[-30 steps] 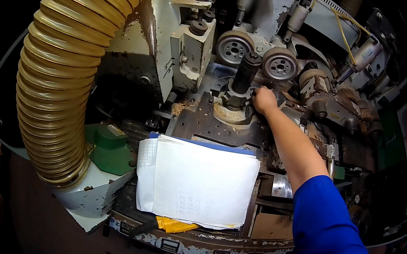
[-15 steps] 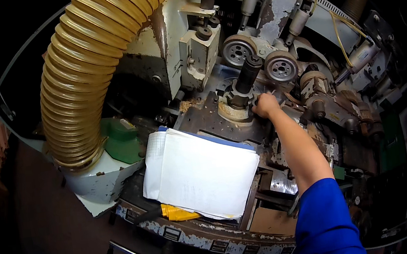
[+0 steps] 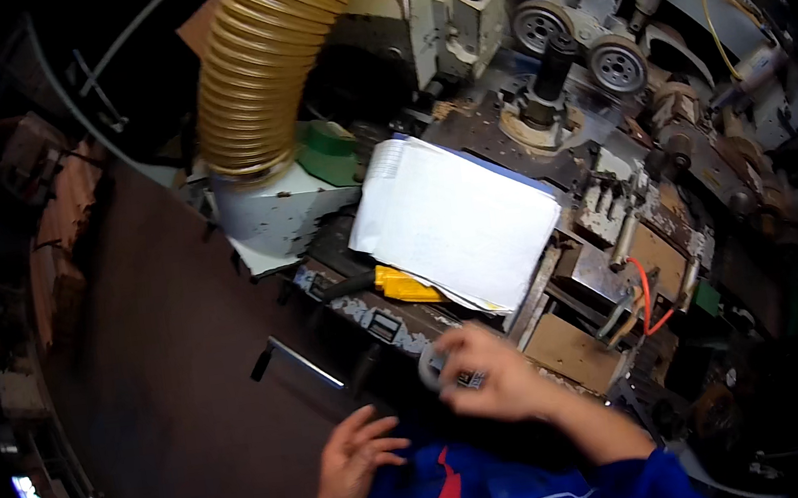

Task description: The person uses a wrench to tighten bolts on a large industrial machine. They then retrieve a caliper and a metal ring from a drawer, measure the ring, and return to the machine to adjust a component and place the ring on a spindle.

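My right hand (image 3: 494, 374) is over the front edge of the machine with its fingers curled. At its fingertips shows a pale grey round piece (image 3: 428, 369) like a ring, partly hidden by the fingers and blurred; the hand appears closed on it. Lower and to the left, my left hand (image 3: 354, 459) hangs in front of my body, fingers spread and holding nothing. Farther off stands a dark upright spindle (image 3: 556, 69) in a worn round base (image 3: 516, 132) on the machine table.
A stack of white paper sheets (image 3: 460, 222) lies on the machine, with a yellow object (image 3: 408, 284) under its near edge. A ribbed yellow hose (image 3: 243, 90) rises at the left. Two rubber-rimmed wheels (image 3: 616, 67) flank the spindle. A crank-like rod (image 3: 306, 363) sticks out in front.
My right hand has left the spindle's base and come back toward my body, now with the grey round piece. My left hand has come into view. The view has shifted, showing more floor.
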### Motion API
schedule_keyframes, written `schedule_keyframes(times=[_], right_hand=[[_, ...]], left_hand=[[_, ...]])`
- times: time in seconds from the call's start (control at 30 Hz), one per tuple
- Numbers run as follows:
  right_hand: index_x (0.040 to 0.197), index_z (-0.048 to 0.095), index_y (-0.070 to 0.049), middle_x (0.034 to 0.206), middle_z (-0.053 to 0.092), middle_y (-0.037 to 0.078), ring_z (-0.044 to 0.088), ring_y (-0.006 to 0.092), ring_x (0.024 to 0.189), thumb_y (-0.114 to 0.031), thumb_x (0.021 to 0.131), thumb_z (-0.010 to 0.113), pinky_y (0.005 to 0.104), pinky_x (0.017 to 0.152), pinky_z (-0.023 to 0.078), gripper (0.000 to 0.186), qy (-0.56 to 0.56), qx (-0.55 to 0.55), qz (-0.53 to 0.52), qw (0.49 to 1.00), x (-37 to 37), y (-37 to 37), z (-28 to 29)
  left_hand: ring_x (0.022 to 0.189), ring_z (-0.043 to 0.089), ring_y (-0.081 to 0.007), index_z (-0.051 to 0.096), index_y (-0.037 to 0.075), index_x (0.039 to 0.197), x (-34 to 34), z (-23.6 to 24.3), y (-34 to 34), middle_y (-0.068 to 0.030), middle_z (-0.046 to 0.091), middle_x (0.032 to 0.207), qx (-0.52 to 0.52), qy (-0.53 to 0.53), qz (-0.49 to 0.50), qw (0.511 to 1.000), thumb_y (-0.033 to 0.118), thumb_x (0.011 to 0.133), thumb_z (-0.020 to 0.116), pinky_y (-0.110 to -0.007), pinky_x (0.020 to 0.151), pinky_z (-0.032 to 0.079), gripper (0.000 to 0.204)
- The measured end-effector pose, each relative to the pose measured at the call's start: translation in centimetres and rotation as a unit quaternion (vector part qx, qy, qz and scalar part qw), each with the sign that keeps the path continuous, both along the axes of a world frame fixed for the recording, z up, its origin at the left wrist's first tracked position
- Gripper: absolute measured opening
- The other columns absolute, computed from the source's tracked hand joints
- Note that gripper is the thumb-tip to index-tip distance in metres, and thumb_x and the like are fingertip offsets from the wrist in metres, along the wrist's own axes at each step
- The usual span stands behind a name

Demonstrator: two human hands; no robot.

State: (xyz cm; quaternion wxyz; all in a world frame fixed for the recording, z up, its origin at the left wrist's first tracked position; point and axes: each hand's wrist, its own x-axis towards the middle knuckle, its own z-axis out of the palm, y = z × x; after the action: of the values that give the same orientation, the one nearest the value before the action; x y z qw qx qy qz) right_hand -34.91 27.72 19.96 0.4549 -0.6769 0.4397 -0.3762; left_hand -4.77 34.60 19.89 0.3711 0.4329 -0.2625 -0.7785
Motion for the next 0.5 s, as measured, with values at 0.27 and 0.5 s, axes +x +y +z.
schedule_keyframes(times=[0.27,0.5], right_hand=[[0.099,0.073,-0.007,0.132,0.059,0.018,0.061,0.0346,0.115,-0.012,0.077,0.083,0.0424,0.097,0.051,0.024,-0.113,-0.001,0.026,0.993,6.7,8.9,-1.4],[0.104,0.074,-0.009,0.129,0.064,0.013,0.061,0.0356,0.115,-0.017,0.083,0.082,0.0452,0.098,0.050,0.024,0.020,-0.044,-0.041,0.998,9.0,8.6,-0.5]], left_hand=[[0.131,0.058,-0.0231,0.035,0.015,0.161,-1.6,-2.7,2.8,-0.0074,0.053,0.149,0.081,0.192,-0.036,0.977,0.020,0.099,0.071,-0.043,0.109,0.051,0.072],[0.122,0.061,-0.0167,0.038,0.014,0.160,1.5,-3.8,-0.6,-0.0013,0.061,0.132,0.112,0.203,-0.100,0.968,0.016,0.097,0.073,-0.037,0.103,0.053,0.072]])
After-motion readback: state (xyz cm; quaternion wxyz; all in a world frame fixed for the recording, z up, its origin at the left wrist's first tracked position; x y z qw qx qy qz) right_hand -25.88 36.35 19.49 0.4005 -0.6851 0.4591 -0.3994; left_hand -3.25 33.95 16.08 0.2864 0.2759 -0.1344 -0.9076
